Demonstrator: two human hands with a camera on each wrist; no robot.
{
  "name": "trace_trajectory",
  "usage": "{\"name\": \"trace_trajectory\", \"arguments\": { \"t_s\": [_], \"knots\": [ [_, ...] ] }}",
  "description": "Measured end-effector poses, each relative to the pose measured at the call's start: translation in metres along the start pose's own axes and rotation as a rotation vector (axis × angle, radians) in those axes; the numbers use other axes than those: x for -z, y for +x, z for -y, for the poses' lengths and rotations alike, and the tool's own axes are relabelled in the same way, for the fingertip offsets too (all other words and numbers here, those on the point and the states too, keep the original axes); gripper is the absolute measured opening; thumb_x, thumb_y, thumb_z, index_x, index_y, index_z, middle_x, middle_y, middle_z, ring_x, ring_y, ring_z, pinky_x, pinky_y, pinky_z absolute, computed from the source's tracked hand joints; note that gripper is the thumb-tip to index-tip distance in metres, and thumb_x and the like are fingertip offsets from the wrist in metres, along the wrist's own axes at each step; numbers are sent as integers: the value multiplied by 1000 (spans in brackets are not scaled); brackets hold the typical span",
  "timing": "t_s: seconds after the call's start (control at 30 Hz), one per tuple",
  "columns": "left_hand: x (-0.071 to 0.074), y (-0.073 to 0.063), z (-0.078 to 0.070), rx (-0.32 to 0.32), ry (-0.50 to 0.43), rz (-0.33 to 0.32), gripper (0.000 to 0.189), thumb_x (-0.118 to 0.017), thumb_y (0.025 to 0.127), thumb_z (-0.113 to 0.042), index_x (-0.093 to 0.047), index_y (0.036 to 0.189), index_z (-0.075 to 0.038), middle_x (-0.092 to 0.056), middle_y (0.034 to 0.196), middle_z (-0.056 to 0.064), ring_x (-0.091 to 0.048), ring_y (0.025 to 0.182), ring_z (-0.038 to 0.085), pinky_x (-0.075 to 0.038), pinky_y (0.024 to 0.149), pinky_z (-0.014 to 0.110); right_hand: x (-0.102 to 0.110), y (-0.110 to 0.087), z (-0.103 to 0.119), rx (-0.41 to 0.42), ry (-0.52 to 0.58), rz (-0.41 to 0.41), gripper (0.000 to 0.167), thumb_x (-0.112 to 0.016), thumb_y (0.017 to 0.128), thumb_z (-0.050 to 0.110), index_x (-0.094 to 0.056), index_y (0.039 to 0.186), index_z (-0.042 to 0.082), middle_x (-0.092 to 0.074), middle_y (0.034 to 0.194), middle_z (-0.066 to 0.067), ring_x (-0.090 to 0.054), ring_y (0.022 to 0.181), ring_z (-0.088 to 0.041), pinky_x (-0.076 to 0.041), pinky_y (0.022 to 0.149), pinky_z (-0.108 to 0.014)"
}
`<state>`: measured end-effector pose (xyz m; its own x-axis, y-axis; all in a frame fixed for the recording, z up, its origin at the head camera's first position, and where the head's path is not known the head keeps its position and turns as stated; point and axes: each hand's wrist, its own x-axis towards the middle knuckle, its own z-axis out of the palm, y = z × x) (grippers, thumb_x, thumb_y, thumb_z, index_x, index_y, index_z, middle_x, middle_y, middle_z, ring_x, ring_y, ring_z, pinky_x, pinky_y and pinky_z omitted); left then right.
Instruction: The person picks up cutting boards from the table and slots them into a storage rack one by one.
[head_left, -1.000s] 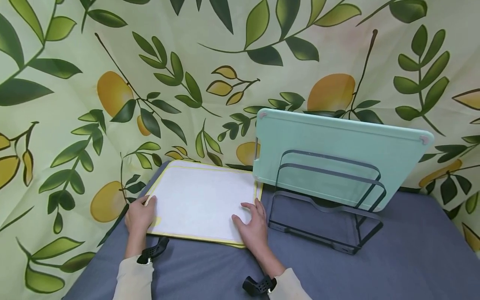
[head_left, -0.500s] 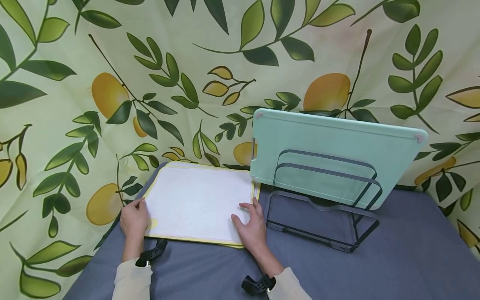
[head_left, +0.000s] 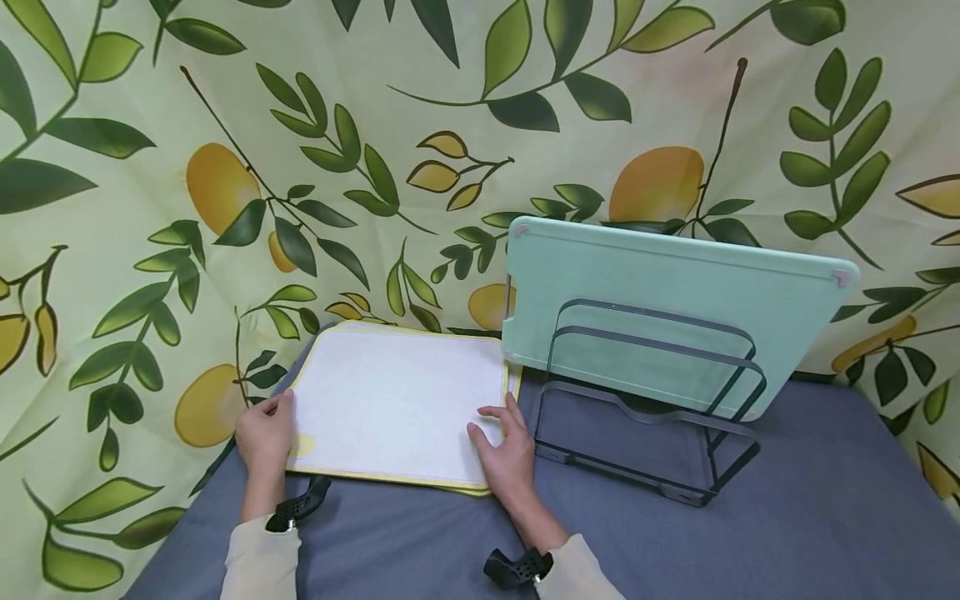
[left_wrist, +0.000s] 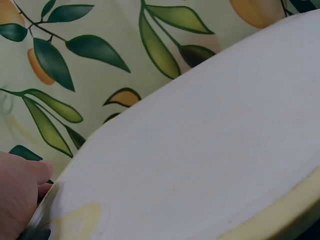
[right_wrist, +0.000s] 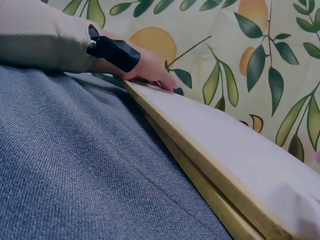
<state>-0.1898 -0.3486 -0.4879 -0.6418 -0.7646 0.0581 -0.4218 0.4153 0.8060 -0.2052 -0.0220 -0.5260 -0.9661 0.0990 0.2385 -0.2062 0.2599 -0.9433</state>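
A white cutting board [head_left: 397,408] with a yellow rim and a yellow corner patch lies on the blue-grey cloth. Beneath it, a second yellow-edged board [right_wrist: 210,194] shows along the front, slightly offset. My left hand [head_left: 264,433] pinches the upper board's left edge; in the left wrist view that hand [left_wrist: 20,195] appears at the lower left, partly cut off. At the right edge rests my right hand [head_left: 510,454], thumb and index finger spread apart over the white surface. The right wrist view looks along the stacked front edges toward the left hand [right_wrist: 155,75].
Right of the boards stands a dark metal rack [head_left: 652,417] with several bent bars. A large mint-green cutting board [head_left: 675,292] leans upright behind its bars, its left end overlapping the white boards' back right corner in the head view. A leaf-and-fruit patterned cloth [head_left: 450,125] hangs behind.
My left hand has moved slightly left at the board's edge, and the upper board has shifted a little left. The right hand stays nearly where it was. The head view has panned slightly.
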Motion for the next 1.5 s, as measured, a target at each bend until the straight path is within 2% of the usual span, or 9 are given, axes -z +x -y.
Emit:
{"name": "trace_trajectory", "arguments": {
  "t_s": [0.17,0.3,0.5,0.6,0.77,0.9,1.07,1.23,1.5],
  "knots": [
    [1,2,1,10,-28,-9,46,-57,101,-36,-71,124,1,-68,123,28,-62,112,41,-45,93,50,1,0,2,-10,41,17,13,-77,87,14,-76,100,13,-44,156,-22,-39,148,-41,-33,117,-60],
    [2,2,0,35,-56,-21,42,-61,99,-33,-71,123,0,-69,122,26,-65,108,36,-47,81,34,2,0,2,-2,60,28,13,-77,87,14,-76,100,13,-43,158,-20,-37,149,-39,-35,117,-59],
    [6,2,0,73,-124,-56,38,-66,97,-31,-74,120,-1,-74,109,19,-59,77,6,-41,62,13,2,2,0,20,138,46,14,-76,89,13,-75,103,10,-42,158,-21,-35,150,-38,-37,116,-57],
    [7,3,0,97,-180,-62,39,-67,96,-32,-74,120,-2,-72,89,2,-51,68,-5,-42,60,10,3,5,1,6,216,60,17,-75,91,12,-74,107,7,-40,159,-21,-32,152,-38,-35,118,-57],
    [7,4,4,140,-298,-70,43,-71,93,-32,-73,122,-1,-54,70,-26,-53,69,-6,-44,62,9,2,4,3,-10,274,70,28,-73,92,7,-68,119,5,-38,160,-22,-31,152,-38,-34,118,-54],
    [8,3,8,166,-330,-83,46,-74,91,-34,-72,122,-1,-52,67,-30,-54,71,-6,-44,62,9,1,2,3,-14,228,71,48,-72,92,6,-56,137,2,-34,162,-24,-34,150,-38,-35,117,-49],
    [7,3,8,178,-348,-91,57,-78,86,-45,-73,122,-2,-53,68,-30,-54,72,-6,-44,67,10,1,3,2,-47,120,90,74,-67,96,14,-28,157,-3,-31,163,-24,-34,150,-35,-37,117,-51],
    [7,2,7,176,-374,-103,60,-80,84,-47,-73,121,0,-54,67,-31,-55,72,-6,-44,69,10,1,5,2,-59,52,95,71,-65,98,17,-30,156,-3,-39,159,-22,-40,147,-34,-41,114,-51],
    [8,2,8,190,-390,-106,61,-80,83,-47,-72,122,-1,-54,69,-30,-54,73,-6,-44,70,11,4,4,3,-50,105,129,63,-58,101,9,-31,157,1,-49,152,-24,-54,135,-36,-50,104,-50]
  ]
}}
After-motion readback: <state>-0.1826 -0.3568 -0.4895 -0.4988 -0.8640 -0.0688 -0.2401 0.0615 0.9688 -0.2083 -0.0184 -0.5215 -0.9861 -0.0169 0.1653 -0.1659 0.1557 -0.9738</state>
